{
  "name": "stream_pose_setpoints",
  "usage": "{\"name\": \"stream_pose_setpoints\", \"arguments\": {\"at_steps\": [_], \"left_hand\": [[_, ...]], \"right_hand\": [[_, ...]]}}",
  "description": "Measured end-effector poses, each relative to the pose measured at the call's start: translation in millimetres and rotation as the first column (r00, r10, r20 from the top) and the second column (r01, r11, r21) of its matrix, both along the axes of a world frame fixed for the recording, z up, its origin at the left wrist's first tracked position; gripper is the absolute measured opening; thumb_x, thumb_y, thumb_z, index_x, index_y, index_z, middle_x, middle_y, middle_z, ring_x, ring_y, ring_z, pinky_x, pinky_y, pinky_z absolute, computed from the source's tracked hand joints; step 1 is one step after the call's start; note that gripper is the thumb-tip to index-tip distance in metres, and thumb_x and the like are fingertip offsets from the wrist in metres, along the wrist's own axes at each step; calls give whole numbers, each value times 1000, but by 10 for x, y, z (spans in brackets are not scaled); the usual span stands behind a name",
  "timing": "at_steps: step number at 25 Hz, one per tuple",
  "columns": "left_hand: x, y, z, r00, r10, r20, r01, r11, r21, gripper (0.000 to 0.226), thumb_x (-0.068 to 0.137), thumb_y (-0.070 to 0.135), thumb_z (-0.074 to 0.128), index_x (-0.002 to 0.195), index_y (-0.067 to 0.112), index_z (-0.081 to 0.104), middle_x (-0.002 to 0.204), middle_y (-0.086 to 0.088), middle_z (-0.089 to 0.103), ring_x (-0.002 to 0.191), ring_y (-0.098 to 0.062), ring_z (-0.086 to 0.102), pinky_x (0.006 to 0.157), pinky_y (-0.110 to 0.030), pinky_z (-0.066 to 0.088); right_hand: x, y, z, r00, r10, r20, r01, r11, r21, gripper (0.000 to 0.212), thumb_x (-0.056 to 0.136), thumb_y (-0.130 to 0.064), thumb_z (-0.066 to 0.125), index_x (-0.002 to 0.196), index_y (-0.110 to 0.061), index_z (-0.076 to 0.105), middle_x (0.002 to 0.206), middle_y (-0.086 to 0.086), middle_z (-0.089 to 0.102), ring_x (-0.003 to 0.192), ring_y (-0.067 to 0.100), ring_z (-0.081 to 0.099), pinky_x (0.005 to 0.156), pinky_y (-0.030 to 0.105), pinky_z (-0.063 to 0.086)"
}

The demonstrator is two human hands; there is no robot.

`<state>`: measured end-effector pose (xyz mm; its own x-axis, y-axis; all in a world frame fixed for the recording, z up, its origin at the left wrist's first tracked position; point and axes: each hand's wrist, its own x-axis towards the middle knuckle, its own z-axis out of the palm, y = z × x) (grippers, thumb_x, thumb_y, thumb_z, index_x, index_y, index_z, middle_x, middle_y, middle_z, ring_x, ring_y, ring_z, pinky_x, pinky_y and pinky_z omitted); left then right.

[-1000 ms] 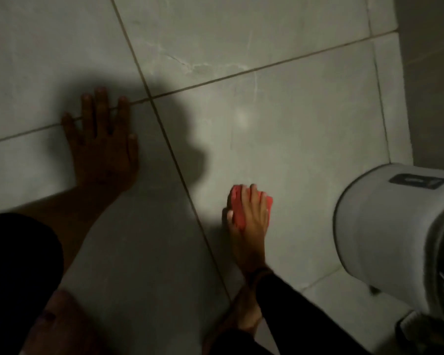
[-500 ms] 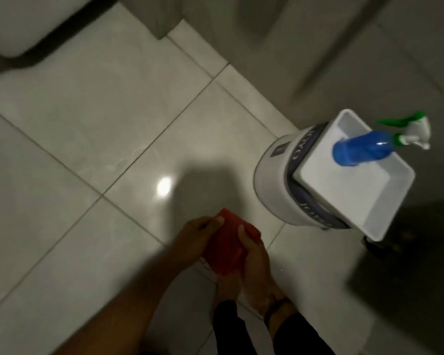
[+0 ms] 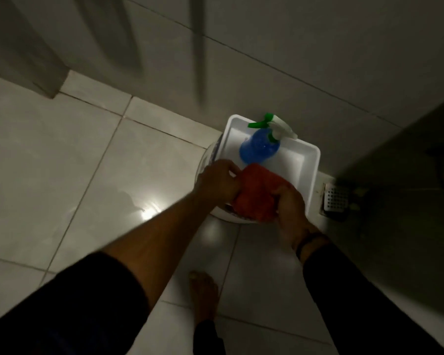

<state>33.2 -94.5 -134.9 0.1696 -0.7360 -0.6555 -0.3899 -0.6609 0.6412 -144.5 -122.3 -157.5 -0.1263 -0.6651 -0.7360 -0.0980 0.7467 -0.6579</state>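
We see a blue spray bottle (image 3: pixel 259 149) with a green and white trigger head standing upright in a white rectangular tray (image 3: pixel 311 172), right of centre. The tray sits on top of a pale round bucket (image 3: pixel 229 217), whose edge shows at the tray's left and lower sides. Just right of the tray, a white perforated floor drain (image 3: pixel 335 199) is set into the pale tiled floor (image 3: pixel 62 162). We note a bright glare (image 3: pixel 149 210) on the tiles below centre. A tiled wall (image 3: pixel 292 47) fills the top of the frame.
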Motion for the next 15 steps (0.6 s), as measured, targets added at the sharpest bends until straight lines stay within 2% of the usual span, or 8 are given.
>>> {"name": "stream_pose_setpoints", "arguments": {"at_steps": [1,3,5,7,10,12,15], "left_hand": [[-99,-103,-90,996,-37,79,38,999,-7,32,97,37,68,126,22,68,116,-1,71,105,-15,67,88,-31,51],[-266,-210,-284,978,-80,192,79,997,13,35,103,40,61,131,18,62,125,-8,72,111,-23,69,86,-34,48],[-385,-268,-442,955,-109,274,97,994,56,37,105,38,56,134,15,59,128,-13,71,117,-32,71,84,-39,50],[-443,-327,-577,934,-120,337,97,992,85,42,105,37,57,140,15,54,128,-14,71,116,-34,72,83,-42,54],[-491,-369,-660,901,-176,396,128,981,146,58,99,34,69,149,14,46,133,-15,68,119,-36,71,92,-48,59],[-541,-363,-655,882,-206,423,157,976,148,66,96,32,75,151,15,44,139,-14,61,124,-37,68,95,-49,59],[-604,-346,-610,864,-212,456,175,977,122,70,95,29,76,154,17,40,151,-13,49,135,-39,61,101,-54,58]], "right_hand": [[-35,-122,-108,998,50,-34,-50,999,-1,36,100,-9,56,133,-16,69,125,11,75,112,30,67,98,39,57],[-49,-293,-323,983,129,-127,-127,992,23,40,103,-11,56,143,-13,63,137,14,70,114,28,65,101,38,54],[-49,-419,-502,959,185,-215,-175,982,66,38,104,-12,59,142,-13,59,141,16,67,116,30,65,106,42,57],[-53,-499,-635,932,235,-277,-217,972,95,40,100,-11,64,139,-12,56,140,18,66,119,33,66,109,47,58],[-33,-557,-734,851,324,-413,-306,945,112,47,90,-13,78,132,-13,58,135,15,68,119,34,68,104,42,59],[-38,-569,-761,777,325,-539,-331,939,88,55,81,-21,87,128,-15,59,133,12,68,118,33,67,100,41,57],[-17,-577,-747,706,326,-629,-337,935,106,64,79,-30,90,131,-14,56,137,12,66,124,35,65,104,44,53]]}}
